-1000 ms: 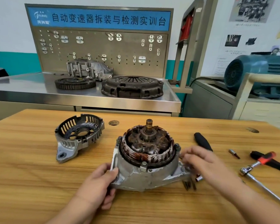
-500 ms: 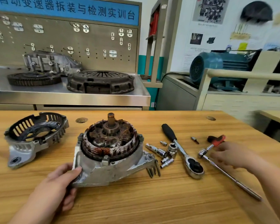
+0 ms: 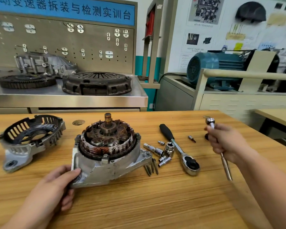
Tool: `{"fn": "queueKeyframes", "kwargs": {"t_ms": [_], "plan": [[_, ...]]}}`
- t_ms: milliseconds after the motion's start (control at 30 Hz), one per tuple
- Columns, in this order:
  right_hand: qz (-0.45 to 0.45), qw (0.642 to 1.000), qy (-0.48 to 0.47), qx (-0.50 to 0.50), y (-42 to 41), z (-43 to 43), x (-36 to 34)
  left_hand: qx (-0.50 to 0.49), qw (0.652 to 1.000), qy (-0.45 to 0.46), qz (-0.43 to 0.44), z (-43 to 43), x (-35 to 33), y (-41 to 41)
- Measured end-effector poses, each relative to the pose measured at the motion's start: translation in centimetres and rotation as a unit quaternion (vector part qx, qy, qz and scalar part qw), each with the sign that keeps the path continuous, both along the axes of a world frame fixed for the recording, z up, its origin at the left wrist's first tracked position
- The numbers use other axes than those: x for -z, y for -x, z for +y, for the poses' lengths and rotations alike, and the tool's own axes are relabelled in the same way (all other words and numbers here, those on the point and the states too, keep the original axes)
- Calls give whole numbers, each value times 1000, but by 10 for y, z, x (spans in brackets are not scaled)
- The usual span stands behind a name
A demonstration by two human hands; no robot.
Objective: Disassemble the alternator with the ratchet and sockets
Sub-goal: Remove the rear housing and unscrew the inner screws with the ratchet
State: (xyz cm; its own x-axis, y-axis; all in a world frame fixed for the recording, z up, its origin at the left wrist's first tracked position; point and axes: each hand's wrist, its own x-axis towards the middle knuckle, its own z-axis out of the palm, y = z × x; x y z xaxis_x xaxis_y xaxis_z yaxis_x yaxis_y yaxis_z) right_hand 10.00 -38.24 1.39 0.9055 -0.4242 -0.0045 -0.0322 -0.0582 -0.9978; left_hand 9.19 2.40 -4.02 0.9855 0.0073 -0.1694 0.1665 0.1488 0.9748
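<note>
Fingers [image 3: 73, 172] of the left hand [image 3: 56, 187] held the alternator [image 3: 106, 156] steady on the table [image 3: 139, 204], while the right hand [image 3: 226, 142], near its right edge, clasped a thin metal bar [image 3: 226, 169], seemingly for loosening.

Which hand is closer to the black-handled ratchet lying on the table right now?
Right. The right hand is just right of the ratchet, holding a thin metal bar. The left hand holds the alternator body, across it from the ratchet.

One alternator [image 3: 109, 169], one end cover [image 3: 31, 138], one ratchet [image 3: 191, 165], about five sockets [image 3: 169, 147] at ratchet's 9 o'clock, one bit [image 3: 192, 139], one chrome bar [image 3: 226, 168].
</note>
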Motion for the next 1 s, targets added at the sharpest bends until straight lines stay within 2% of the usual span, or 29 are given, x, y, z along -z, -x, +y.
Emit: {"fn": "queueKeyframes", "kwargs": {"t_ms": [100,200,333,400,433,500,600,700,767,900,1000], "plan": [[-79,984,-136,-87,6,26,-33,-3,1000,-4,5,-1,-2,1],[-105,944,-262,-172,8,64,-54,-8,1000,-4,8,-2,-6,6],[-121,889,-368,-243,5,126,-72,-9,1000,-14,15,-6,-9,8],[-112,867,-399,-276,3,153,-80,-32,997,-70,-13,-7,-9,7],[-106,859,-407,-292,2,165,-84,-55,988,-140,-46,-7,-11,7],[-101,842,-420,-322,1,186,-90,-117,942,-274,-155,-2,-17,8],[-110,819,-436,-356,-2,209,-98,-144,870,-310,-355,0,-43,17],[-125,810,-444,-363,-4,225,-106,-66,837,-306,-448,-7,-69,18],[-135,815,-436,-358,-5,232,-110,-18,817,-316,-482,-14,-83,14],[-183,827,-388,-363,-8,239,-106,53,801,-352,-482,-19,-88,1],[-227,835,-362,-346,-11,242,-98,58,811,-352,-464,-14,-73,-7]]}}
